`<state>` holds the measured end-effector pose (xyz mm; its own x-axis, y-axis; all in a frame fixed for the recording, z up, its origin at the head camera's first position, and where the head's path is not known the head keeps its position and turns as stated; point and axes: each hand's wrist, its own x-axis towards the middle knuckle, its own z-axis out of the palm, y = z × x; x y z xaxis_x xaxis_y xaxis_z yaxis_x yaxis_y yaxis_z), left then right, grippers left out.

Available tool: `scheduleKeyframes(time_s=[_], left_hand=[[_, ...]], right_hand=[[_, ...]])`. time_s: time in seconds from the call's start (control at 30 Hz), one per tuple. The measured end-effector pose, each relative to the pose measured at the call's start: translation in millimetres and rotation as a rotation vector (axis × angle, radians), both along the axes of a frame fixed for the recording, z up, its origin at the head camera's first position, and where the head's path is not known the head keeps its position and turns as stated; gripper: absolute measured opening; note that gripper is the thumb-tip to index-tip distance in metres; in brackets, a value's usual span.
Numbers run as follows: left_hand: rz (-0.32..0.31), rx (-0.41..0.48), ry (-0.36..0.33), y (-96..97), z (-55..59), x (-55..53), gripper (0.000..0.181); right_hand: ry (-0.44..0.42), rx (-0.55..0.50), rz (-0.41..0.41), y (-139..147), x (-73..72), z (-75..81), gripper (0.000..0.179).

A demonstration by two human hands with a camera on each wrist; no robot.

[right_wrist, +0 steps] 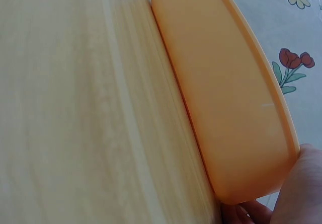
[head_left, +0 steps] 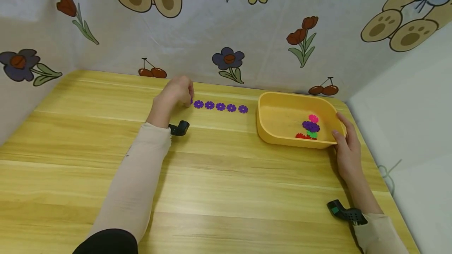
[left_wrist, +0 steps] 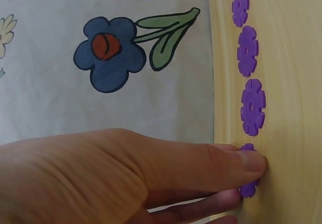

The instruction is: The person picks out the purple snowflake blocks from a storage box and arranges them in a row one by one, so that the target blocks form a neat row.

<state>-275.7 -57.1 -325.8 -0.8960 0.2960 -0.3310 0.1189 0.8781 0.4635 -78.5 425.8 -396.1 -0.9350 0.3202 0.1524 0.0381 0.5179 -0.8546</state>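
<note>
My left hand (head_left: 174, 93) is at the left end of a row of purple flower-shaped discs (head_left: 220, 106) on the table. Seen from the left wrist, its thumb and fingers pinch the end disc (left_wrist: 248, 190), which they partly cover. At the right, my right hand (head_left: 347, 150) grips the near right corner of a yellow plastic tub (head_left: 275, 141), thumb over the rim and fingers round the outer side. Inside the tub lie purple discs (head_left: 311, 126), a pink disc (head_left: 313, 118), a green disc (head_left: 312, 133) and red discs (head_left: 301, 136).
The wooden table (head_left: 226, 191) meets a cloth printed with bears and flowers (head_left: 197, 38) at its back edge. A white surface (head_left: 420, 128) lies beyond the table's right edge, with a thin pale cord (head_left: 388, 173) on it.
</note>
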Motion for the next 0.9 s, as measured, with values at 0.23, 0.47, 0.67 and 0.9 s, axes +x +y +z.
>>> scheduleKeyframes(time_s=[0.23, 0.47, 0.67, 0.9], left_hand=[[-0.004, -0.003, -0.027, 0.8, 2.4, 0.0, 0.023], [-0.009, 0.005, -0.032, 0.6, 0.2, -2.4, 0.023], [-0.007, 0.007, -0.038, 1.2, -0.7, -1.8, 0.022], [-0.021, 0.010, -0.038, 0.2, 0.6, -1.8, 0.024]], right_hand=[[0.008, -0.006, -0.002, 0.5, 0.1, 0.9, 0.052], [0.007, -0.004, 0.004, 0.1, 0.9, 2.0, 0.052], [0.003, -0.014, 0.014, -0.3, 1.1, 1.3, 0.052], [0.005, -0.024, 0.011, -0.8, 0.3, 1.1, 0.052]])
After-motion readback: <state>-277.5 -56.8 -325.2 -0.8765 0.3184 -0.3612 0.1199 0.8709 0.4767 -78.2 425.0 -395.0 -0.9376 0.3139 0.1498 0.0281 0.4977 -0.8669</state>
